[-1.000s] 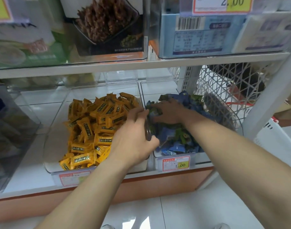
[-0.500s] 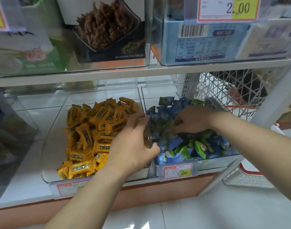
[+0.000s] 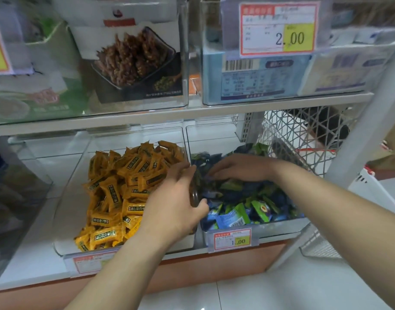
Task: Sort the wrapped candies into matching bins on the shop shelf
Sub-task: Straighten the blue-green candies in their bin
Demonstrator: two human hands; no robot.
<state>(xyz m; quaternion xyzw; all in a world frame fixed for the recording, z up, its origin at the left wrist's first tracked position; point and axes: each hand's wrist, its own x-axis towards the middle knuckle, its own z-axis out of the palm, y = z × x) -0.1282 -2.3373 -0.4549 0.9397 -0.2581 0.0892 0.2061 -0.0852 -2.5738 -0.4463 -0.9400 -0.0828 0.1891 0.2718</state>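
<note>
Now | my left hand (image 3: 176, 204) curled over the bin wall (image 3: 193, 195), thumb on blue side | my right hand (image 3: 239, 168) flat, fingers straight, on blue candies (image 3: 248, 198) at 3 o'clock | yellow candies (image 3: 124, 186) at 9 o'clock

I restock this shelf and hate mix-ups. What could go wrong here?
The left hand straddles the clear wall between bins; it could knock yellow candies over into the blue-green candies. The right hand presses on that heaped pile; pieces may slide over the bin's low front.
</note>
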